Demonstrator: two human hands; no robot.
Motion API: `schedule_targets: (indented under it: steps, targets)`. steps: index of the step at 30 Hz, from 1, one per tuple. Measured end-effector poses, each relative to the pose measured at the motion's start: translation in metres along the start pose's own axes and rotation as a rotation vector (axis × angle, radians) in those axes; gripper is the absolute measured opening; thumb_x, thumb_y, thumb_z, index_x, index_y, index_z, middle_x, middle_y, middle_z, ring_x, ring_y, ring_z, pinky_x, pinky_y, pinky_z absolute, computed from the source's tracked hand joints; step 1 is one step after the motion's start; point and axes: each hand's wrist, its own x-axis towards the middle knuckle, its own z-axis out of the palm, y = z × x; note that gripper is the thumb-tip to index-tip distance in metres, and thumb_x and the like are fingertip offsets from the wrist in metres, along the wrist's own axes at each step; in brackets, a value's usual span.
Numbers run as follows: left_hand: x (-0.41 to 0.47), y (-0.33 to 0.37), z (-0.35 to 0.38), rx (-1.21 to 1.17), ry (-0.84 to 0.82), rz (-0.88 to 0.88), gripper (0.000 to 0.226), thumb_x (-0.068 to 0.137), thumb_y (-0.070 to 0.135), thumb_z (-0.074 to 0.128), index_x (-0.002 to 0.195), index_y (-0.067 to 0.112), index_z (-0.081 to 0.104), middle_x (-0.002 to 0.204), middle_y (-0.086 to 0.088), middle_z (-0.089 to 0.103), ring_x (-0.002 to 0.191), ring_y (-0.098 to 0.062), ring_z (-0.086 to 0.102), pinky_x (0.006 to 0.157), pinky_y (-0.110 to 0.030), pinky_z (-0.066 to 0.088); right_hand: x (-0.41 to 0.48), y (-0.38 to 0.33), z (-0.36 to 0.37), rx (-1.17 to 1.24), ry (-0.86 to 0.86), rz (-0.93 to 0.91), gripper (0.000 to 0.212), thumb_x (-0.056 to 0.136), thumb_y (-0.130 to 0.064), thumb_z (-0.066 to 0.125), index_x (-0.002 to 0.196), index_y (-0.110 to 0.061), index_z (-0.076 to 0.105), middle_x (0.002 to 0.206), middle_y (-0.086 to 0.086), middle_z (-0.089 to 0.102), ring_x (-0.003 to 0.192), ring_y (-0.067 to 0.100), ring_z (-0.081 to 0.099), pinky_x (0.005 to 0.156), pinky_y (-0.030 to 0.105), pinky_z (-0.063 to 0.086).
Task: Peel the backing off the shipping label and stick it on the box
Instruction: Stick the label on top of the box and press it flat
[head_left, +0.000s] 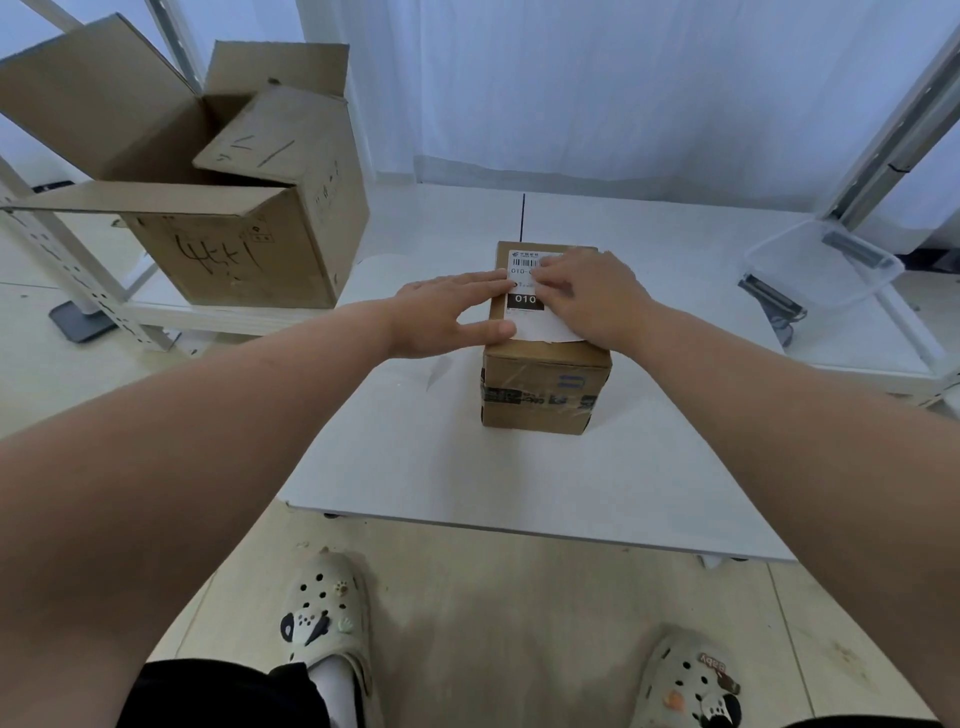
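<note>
A small brown cardboard box, taped around its front, stands on the low white table. A white shipping label with a barcode and a dark "010" block lies flat on the box's top. My left hand lies flat with straight fingers on the label's left edge, the thumb at the near left corner. My right hand presses flat on the label's right half and hides it. The label's near edge slightly overhangs the box top.
A large open cardboard box sits on a low shelf at the left. A clear plastic container rests at the right by a metal rack post. A scrap of pale backing paper lies on the table left of the box. My feet stand below the table's front edge.
</note>
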Motion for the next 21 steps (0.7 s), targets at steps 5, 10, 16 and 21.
schedule_targets:
  steps: [5, 10, 16, 21]
  targets:
    - [0.002, -0.001, 0.003, 0.039, -0.028, -0.010, 0.081, 0.085, 0.065, 0.034, 0.151, 0.031, 0.001, 0.159, 0.012, 0.002, 0.147, -0.016, 0.010, 0.119, -0.046, 0.011, -0.026, -0.008, -0.014, 0.255, -0.202, -0.155, 0.034, 0.098, -0.026, 0.038, 0.121, -0.026, 0.064, 0.142, -0.012, 0.048, 0.142, 0.013, 0.022, 0.118, 0.038, 0.008]
    - [0.002, 0.002, 0.000, -0.002, -0.043, -0.019, 0.083, 0.085, 0.062, 0.042, 0.151, 0.031, 0.003, 0.159, 0.013, 0.002, 0.147, -0.014, 0.006, 0.119, -0.044, 0.011, -0.020, -0.002, -0.012, 0.020, -0.254, -0.088, 0.042, 0.101, -0.035, 0.020, 0.136, -0.043, 0.042, 0.152, -0.016, 0.030, 0.146, 0.013, 0.009, 0.117, 0.047, -0.009]
    - [0.001, 0.005, -0.003, -0.011, -0.069, -0.035, 0.081, 0.085, 0.062, 0.043, 0.150, 0.033, 0.004, 0.159, 0.015, 0.000, 0.147, -0.014, 0.001, 0.119, -0.047, 0.007, 0.001, -0.002, -0.005, -0.118, -0.289, 0.086, 0.048, 0.099, -0.043, 0.007, 0.146, -0.042, 0.015, 0.159, -0.014, 0.008, 0.147, 0.018, -0.006, 0.110, 0.057, -0.020]
    - [0.001, 0.006, -0.003, 0.138, -0.067, -0.054, 0.078, 0.087, 0.066, 0.033, 0.150, 0.034, 0.001, 0.159, 0.016, -0.002, 0.147, -0.016, 0.005, 0.118, -0.051, 0.007, -0.005, -0.012, -0.003, -0.100, -0.355, 0.042, 0.051, 0.099, -0.040, 0.017, 0.149, -0.036, 0.007, 0.160, -0.011, 0.003, 0.147, 0.020, -0.006, 0.113, 0.056, -0.017]
